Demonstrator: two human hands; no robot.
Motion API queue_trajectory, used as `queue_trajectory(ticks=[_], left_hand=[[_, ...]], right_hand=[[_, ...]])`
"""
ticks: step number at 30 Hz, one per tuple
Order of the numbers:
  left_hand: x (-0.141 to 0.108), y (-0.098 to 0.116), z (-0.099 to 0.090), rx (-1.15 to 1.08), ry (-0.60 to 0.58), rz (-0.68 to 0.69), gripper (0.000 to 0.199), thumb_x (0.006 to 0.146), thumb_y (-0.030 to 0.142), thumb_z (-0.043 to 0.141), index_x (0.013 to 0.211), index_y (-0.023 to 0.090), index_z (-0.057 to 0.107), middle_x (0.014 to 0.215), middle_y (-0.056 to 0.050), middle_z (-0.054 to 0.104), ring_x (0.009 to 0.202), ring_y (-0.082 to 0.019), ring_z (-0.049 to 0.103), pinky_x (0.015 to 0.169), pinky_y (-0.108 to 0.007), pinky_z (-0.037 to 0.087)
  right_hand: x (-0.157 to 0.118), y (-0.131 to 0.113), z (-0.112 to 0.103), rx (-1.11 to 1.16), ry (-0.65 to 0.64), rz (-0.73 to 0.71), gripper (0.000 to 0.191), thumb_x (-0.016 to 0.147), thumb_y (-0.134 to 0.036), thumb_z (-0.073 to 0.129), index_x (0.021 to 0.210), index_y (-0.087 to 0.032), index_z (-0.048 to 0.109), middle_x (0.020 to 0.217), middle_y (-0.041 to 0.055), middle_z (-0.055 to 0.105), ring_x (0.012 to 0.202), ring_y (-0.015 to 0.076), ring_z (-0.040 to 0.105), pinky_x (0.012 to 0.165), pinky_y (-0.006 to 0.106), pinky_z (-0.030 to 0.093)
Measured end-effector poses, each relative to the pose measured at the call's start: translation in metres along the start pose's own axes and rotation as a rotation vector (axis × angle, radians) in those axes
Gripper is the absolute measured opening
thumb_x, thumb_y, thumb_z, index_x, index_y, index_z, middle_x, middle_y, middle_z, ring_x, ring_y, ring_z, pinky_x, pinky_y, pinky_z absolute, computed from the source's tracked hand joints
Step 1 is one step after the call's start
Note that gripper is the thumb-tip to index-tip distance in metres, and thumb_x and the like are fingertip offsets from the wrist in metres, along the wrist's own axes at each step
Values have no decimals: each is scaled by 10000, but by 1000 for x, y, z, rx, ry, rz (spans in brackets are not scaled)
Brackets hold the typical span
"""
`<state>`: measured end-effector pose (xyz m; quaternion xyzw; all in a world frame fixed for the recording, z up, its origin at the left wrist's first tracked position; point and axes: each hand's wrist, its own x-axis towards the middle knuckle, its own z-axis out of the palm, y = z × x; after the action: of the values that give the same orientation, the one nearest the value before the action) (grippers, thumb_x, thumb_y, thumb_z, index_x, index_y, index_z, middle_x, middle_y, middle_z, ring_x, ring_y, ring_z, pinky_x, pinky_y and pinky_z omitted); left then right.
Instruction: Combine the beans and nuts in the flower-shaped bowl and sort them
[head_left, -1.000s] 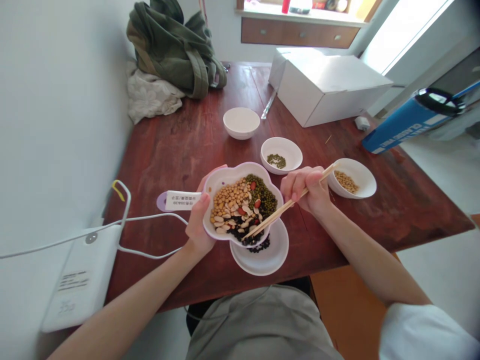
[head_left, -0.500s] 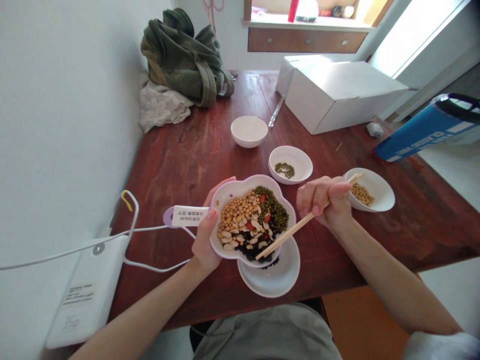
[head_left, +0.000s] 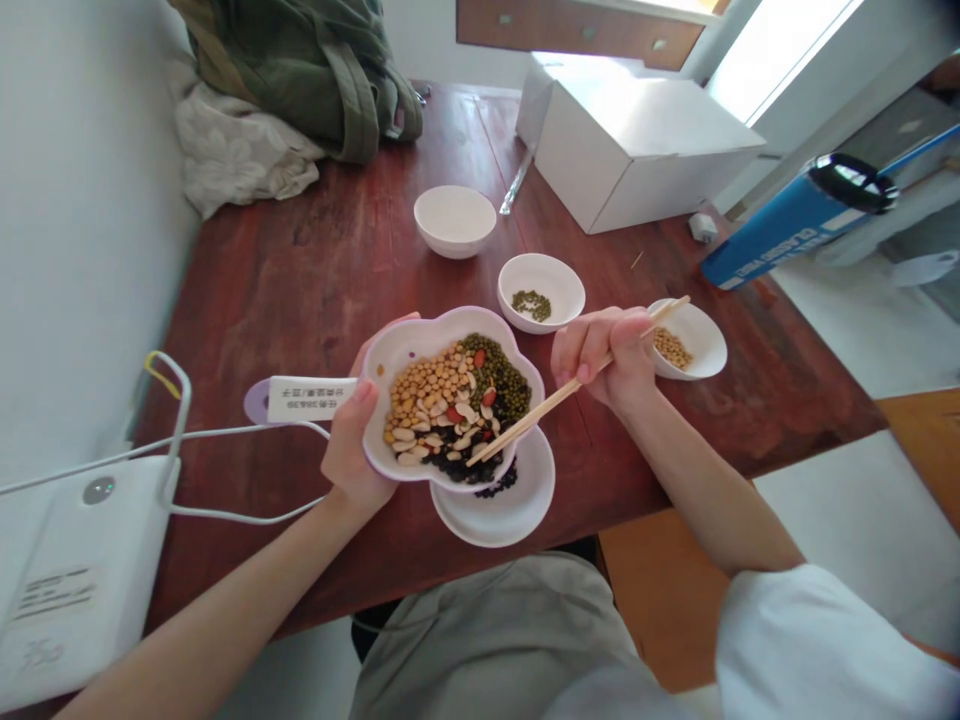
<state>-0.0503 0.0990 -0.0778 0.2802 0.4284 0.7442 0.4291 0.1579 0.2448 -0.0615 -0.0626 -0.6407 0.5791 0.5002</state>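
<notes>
My left hand (head_left: 351,450) grips a white, purple-rimmed flower-shaped bowl (head_left: 442,332) by its left side, thumb on the rim. Inside lie yellow soybeans (head_left: 427,375), green mung beans (head_left: 510,388), pale and red peanuts, and black beans (head_left: 457,466). A labelled handle (head_left: 311,398) sticks out to the left. My right hand (head_left: 606,355) is closed around wooden chopsticks (head_left: 536,412), whose tips are close together over the black beans; I cannot tell whether they pinch one. Partly hidden below the bowl, a white dish (head_left: 499,525) holds some black beans.
Beyond my hands stand a white bowl with mung beans (head_left: 571,292), another white bowl (head_left: 454,222), and one with soybeans (head_left: 705,350). A white box (head_left: 652,130), blue bottle (head_left: 787,225) and green bag (head_left: 300,70) sit farther back. A power strip (head_left: 82,570) with cable lies left.
The whole view has shifted, so things appear farther left and higher. More black beans show in the lower dish. Both hands keep their holds, and the chopstick tips stay over the black beans.
</notes>
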Motion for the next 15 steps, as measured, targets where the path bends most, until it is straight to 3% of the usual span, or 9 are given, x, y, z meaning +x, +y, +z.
queue_trajectory(ticks=[5, 15], left_hand=[[-3, 6, 5, -61, -76, -24, 503, 884, 623, 780, 1235, 263, 801, 1252, -92, 831, 1454, -401, 638, 1274, -555, 487], [-6, 3, 3, -114, -84, -17, 449, 929, 579, 749, 1247, 265, 800, 1231, -93, 830, 1500, -410, 602, 1252, -553, 517]], right_hand=[[-2, -7, 2, -64, -80, -28, 710, 1095, -621, 599, 551, -187, 738, 505, 60, 654, 425, 140, 604, 406, 242, 443], [-3, -7, 2, -56, -169, -77, 682, 1142, -547, 540, 610, -179, 756, 538, 62, 680, 438, 142, 617, 455, 253, 492]])
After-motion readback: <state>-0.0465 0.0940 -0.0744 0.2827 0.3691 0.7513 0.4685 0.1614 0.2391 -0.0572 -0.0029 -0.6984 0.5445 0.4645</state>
